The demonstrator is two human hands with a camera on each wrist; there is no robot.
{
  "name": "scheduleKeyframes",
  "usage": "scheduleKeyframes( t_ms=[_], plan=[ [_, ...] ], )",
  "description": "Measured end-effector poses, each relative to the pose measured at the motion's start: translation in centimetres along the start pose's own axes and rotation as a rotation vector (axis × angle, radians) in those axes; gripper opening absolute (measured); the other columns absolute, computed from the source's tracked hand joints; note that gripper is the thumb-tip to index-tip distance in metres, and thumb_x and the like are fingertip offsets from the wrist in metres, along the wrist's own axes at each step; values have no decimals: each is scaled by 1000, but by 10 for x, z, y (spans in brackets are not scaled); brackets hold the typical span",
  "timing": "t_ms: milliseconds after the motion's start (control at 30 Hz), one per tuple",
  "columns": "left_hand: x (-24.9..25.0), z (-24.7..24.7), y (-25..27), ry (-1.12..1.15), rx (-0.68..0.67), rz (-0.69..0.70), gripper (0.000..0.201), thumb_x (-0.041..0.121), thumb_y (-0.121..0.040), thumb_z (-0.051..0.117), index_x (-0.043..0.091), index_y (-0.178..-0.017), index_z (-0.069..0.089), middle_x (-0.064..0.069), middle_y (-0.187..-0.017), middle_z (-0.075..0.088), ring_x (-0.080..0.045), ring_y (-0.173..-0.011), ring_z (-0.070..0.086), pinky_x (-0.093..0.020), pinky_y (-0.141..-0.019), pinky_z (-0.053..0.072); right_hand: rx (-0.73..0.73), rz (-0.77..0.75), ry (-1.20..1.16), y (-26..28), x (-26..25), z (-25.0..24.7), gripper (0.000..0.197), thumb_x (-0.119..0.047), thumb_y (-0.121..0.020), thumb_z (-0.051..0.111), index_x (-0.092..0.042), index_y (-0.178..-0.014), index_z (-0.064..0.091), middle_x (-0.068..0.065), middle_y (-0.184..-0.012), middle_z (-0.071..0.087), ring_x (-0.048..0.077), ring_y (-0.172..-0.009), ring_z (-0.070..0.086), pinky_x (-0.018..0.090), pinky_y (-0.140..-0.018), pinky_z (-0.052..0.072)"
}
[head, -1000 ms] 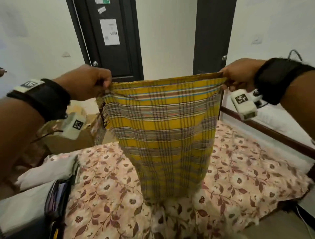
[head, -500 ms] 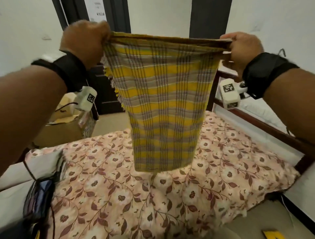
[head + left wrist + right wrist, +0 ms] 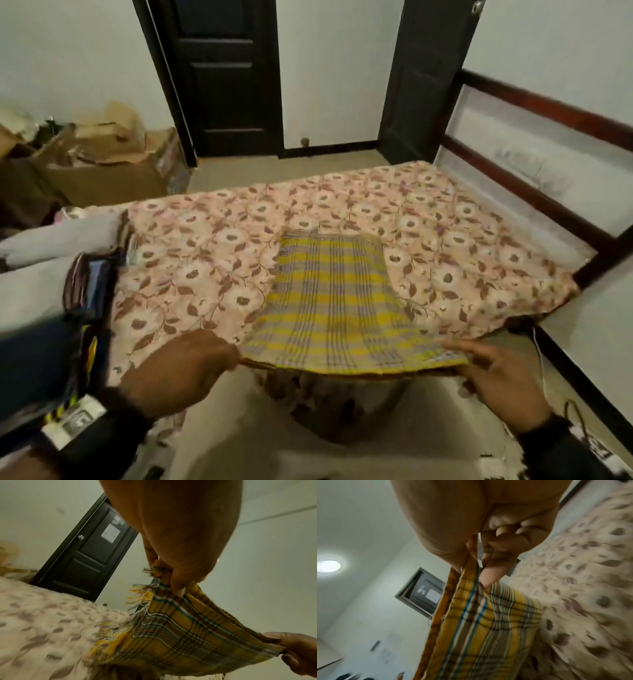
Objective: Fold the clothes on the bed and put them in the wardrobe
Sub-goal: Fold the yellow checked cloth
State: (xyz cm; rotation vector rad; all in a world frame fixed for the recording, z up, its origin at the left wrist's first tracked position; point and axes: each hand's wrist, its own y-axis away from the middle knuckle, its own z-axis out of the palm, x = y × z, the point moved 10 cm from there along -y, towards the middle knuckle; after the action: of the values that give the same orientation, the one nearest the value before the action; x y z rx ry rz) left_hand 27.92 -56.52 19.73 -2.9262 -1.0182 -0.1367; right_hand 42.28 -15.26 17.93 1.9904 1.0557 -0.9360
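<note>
A yellow plaid cloth (image 3: 335,301) with a fringed edge lies spread over the floral bedspread (image 3: 205,246), its near edge held just off the bed's front edge. My left hand (image 3: 191,363) pinches the near left corner, and the left wrist view shows the cloth (image 3: 185,635) caught between thumb and fingers (image 3: 178,586). My right hand (image 3: 493,366) pinches the near right corner; in the right wrist view the folded cloth (image 3: 481,626) hangs from its curled fingers (image 3: 489,574).
A stack of folded clothes (image 3: 85,294) sits on the bed's left side by a grey pillow (image 3: 61,236). Cardboard boxes (image 3: 102,161) stand on the floor at far left. Dark doors (image 3: 222,75) face the bed; a wooden bed frame (image 3: 548,113) runs along the right.
Both hands came down from head height and laid the hanging plaid cloth flat on the bedspread, keeping hold of its near corners. The head view tilted down toward the bed.
</note>
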Motion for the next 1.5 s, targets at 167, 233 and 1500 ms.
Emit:
scheduleKeyframes(
  t_ms=[167, 233, 1500],
  plan=[
    [39, 64, 10, 163, -221, 127, 11, 44, -104, 43, 43, -97, 51, 21, -79, 56, -1, -69, 57, -10, -57, 34, -230, 150, 132, 2, 61, 17, 24, -2, -94, 65, -19, -102, 79, 6, -81, 78, 24, -55, 68, 16, -45, 43],
    [41, 78, 13, 269, -373, 120, 11, 42, -104, 48, 45, -95, 53, 21, -86, 60, -1, -81, 59, -12, -65, 39, -345, 137, 182, 0, 63, 19, 16, -4, -94, 67, -13, -100, 79, 6, -81, 77, 26, -62, 71, 16, -49, 45],
    [-92, 241, -171, 1403, -184, -1050, 15, 15, -97, 71, 4, -88, 69, -10, -74, 72, -21, -57, 68, -37, -57, 59, -278, 460, 30, -246, 145, 125, 31, -23, -93, 71, -1, -115, 69, 13, -98, 73, 26, -87, 68, 44, -85, 58]
  ],
)
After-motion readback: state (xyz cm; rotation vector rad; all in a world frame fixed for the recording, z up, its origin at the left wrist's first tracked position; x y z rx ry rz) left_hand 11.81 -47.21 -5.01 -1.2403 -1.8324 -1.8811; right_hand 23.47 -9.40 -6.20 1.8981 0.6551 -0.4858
